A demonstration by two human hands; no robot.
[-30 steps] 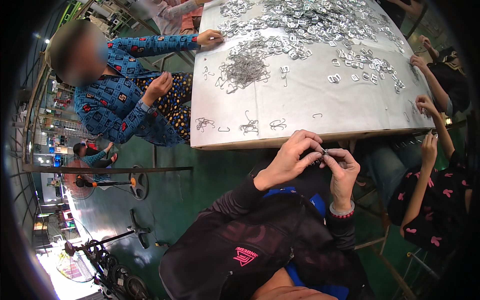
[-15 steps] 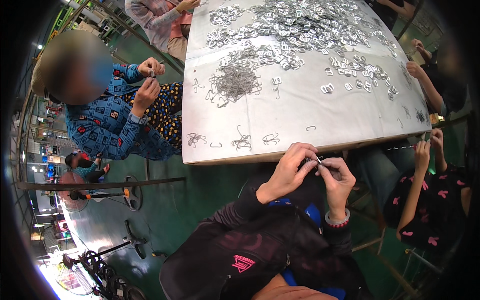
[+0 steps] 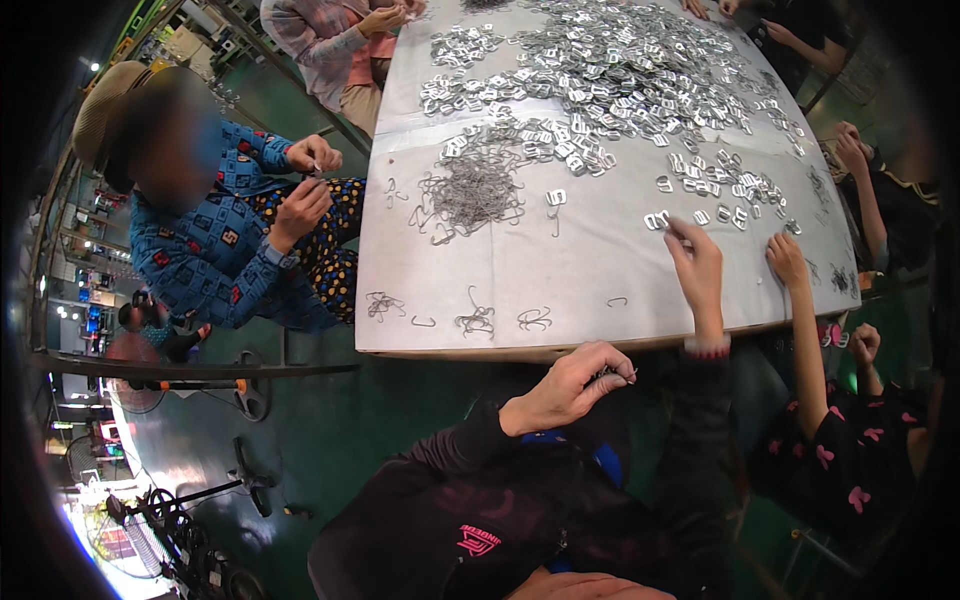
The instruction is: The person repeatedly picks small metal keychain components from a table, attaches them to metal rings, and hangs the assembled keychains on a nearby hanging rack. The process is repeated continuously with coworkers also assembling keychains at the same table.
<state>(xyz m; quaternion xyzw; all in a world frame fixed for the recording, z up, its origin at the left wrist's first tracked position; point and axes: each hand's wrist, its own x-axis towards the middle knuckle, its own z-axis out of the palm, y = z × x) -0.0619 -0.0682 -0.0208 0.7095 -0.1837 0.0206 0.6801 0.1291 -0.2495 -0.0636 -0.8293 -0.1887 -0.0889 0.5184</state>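
My left hand [image 3: 575,387] is closed in front of the table's near edge. Small metal pieces show at its fingertips, too small to name. Stretched over the table, my right hand [image 3: 697,268] has its fingers bent together at a pair of flat silver metal buckles [image 3: 654,221]. Whether a buckle is between those fingertips is hidden. Left of my right hand, a single bent wire hook [image 3: 617,301] lies near the edge, with small groups of wire hooks [image 3: 535,319] farther left. More loose buckles [image 3: 740,215] lie right of and beyond my right hand.
A large heap of buckles [image 3: 630,75] covers the far part of the white table [image 3: 580,260]. A tangled pile of wire hooks [image 3: 472,190] lies left of centre. Co-workers sit around it; one co-worker's hand [image 3: 787,255] reaches onto the table close to my right hand.
My right hand has left my left hand and moved forward over the table to the buckles. My left hand has stayed near the edge. The co-worker at right has reached onto the table.
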